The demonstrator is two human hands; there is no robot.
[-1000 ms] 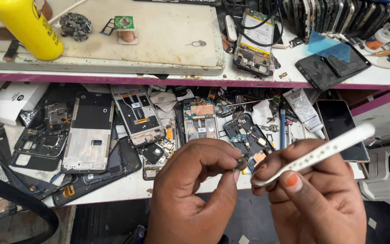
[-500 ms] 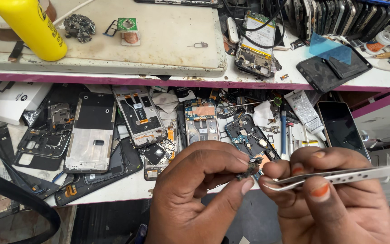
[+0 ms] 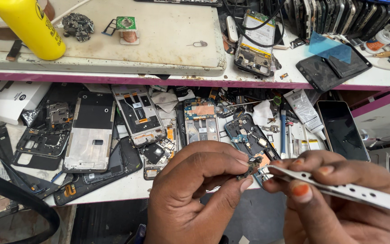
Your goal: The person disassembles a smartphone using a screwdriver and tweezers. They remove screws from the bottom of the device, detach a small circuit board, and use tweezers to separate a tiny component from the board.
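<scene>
Cluttered bench [image 3: 168, 40]; small part [image 3: 249, 168] pinched left hand [image 3: 195, 194], tweezers [image 3: 339, 190] touching.

Two bare hands fill the foreground: the left hand [image 3: 195, 194] and right hand [image 3: 339, 203] show no gloves, rings or sleeves, and several right-hand fingernails [image 3: 300, 190] carry orange colour.

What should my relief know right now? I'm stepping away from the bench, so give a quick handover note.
Left hand: pinches a small dark phone component between thumb and fingertips.
Right hand: grips white perforated tweezers, tips at the component.
Around: opened phone frames and a circuit board on the lower shelf; yellow bottle on the upper bench.
Done: component is off the bench, in hand.
Left: it is not yet set anywhere.
</scene>
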